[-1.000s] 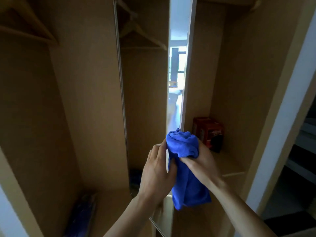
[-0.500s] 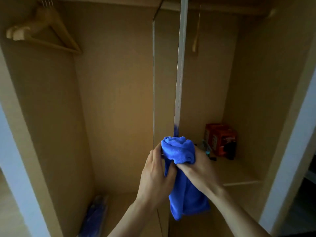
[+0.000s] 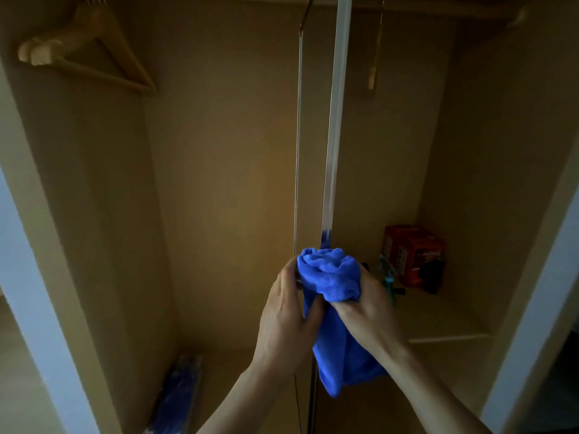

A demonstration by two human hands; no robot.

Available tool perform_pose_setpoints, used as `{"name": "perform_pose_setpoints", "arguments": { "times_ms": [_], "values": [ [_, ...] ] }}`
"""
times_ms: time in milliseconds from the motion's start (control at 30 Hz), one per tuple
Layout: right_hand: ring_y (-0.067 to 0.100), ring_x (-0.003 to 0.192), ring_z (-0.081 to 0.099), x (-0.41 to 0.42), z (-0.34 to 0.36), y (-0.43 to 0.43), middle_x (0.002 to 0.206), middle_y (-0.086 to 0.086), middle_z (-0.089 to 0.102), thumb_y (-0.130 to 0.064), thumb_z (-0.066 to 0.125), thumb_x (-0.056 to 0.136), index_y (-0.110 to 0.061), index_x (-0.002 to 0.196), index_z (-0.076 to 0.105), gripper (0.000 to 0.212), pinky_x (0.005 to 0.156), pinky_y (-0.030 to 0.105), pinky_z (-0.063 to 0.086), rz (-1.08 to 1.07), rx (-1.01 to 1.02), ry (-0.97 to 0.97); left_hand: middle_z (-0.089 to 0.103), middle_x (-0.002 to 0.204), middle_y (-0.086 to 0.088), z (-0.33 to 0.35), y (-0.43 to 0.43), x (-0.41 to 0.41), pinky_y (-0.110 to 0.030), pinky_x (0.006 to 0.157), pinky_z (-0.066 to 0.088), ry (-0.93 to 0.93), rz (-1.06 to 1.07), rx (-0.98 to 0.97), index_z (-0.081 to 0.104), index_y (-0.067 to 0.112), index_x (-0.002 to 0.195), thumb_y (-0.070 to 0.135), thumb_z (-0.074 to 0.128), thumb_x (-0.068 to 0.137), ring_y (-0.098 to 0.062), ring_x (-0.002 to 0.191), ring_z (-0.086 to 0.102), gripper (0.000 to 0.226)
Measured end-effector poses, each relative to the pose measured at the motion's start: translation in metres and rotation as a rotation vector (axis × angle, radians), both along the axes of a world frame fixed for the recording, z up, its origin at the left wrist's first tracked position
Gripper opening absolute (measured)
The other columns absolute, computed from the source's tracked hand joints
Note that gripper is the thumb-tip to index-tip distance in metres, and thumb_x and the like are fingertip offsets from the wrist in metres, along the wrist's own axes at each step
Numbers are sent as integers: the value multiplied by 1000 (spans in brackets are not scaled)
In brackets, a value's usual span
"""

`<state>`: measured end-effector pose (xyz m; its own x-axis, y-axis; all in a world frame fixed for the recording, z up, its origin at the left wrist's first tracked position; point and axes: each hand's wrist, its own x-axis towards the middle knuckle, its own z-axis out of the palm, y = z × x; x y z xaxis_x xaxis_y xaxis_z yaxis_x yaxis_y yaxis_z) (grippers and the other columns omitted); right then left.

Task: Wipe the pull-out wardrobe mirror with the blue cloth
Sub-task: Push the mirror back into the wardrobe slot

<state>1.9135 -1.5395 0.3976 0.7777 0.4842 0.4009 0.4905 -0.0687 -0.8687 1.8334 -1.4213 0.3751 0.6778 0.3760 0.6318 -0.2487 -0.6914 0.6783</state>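
Mirror (image 3: 332,126) edge-on inside dim wooden wardrobe (image 3: 219,151).

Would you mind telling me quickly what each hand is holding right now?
Left hand: pinches the edge of the pull-out mirror, thumb on the blue cloth.
Right hand: grips the bunched blue cloth.

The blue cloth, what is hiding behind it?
The mirror's edge runs behind the blue cloth and shows above it. The stretch under the cloth and the right hand is hidden.
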Motion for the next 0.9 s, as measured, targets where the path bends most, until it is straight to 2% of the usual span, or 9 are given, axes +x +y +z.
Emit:
{"name": "perform_pose_setpoints", "arguments": {
  "times_ms": [67, 133, 233, 367, 400, 467, 533, 633, 900],
  "values": [
    [-14, 95, 62, 11, -3, 11, 112, -1, 66, -64, 65, 77, -29, 100, 59, 42, 99, 20, 45, 35, 18, 5, 56, 132, 20, -1, 1, 6, -24, 97, 49, -8, 10, -3, 38, 30, 147, 27, 65, 96, -5, 118, 56, 58],
    [-2, 94, 68, 21, -8, 14, 94, -2, 65, -76, 60, 65, -23, 90, 61, 59, 90, 15, 46, 19, 102, 16, 56, 132, 20, -2, 4, 12, -28, 97, 50, -12, 22, -13, 38, 30, 147, 26, 64, 96, -6, 118, 57, 57],
    [10, 107, 66, 29, -5, 19, 106, -4, 70, -60, 53, 71, -17, 109, 64, 59, 99, 30, 50, 65, 70, -27, 56, 132, 21, -2, 11, 22, -30, 96, 51, -8, 42, -15, 38, 32, 146, 27, 64, 96, -7, 118, 57, 57],
    [-11, 75, 65, 43, 2, 33, 79, 5, 56, -95, 56, 41, -13, 80, 57, 90, 85, 11, 44, 86, 105, 103, 56, 130, 21, -1, 22, 37, -33, 95, 52, -5, 56, -5, 40, 30, 145, 25, 65, 95, -7, 115, 58, 56],
    [-14, 78, 65, 48, 1, 34, 81, 8, 59, -95, 58, 43, -8, 81, 60, 95, 87, 11, 44, 106, 105, 84, 56, 130, 20, -1, 25, 41, -33, 95, 52, -3, 60, -2, 40, 30, 145, 25, 64, 95, -6, 115, 58, 56],
    [-2, 104, 67, 49, 4, 37, 104, 1, 73, -54, 66, 82, -5, 109, 67, 56, 99, 26, 50, 88, 75, -2, 56, 129, 20, 0, 30, 51, -31, 96, 52, -2, 69, -4, 39, 30, 145, 23, 64, 96, -6, 115, 57, 55],
    [0, 108, 67, 57, 2, 34, 110, -13, 74, -17, 64, 95, -20, 120, 66, 26, 92, 21, 53, 78, 81, -42, 56, 128, 19, 0, 35, 60, -30, 95, 52, -2, 78, -3, 40, 29, 144, 22, 63, 96, -5, 115, 58, 54],
    [-3, 102, 68, 69, 4, 45, 105, -20, 74, -10, 62, 97, -27, 115, 69, 25, 80, 8, 49, 104, 110, -76, 57, 125, 19, 0, 42, 73, -31, 92, 53, 2, 92, -5, 40, 30, 141, 20, 62, 96, -5, 112, 58, 51],
    [2, 106, 69, 98, 4, 63, 110, -12, 74, -7, 61, 98, -26, 118, 68, 28, 88, 18, 53, 152, 130, -52, 59, 122, 16, 2, 56, 101, -30, 91, 53, 27, 116, -30, 42, 26, 141, 15, 60, 94, -3, 109, 58, 52]
  ]
}}
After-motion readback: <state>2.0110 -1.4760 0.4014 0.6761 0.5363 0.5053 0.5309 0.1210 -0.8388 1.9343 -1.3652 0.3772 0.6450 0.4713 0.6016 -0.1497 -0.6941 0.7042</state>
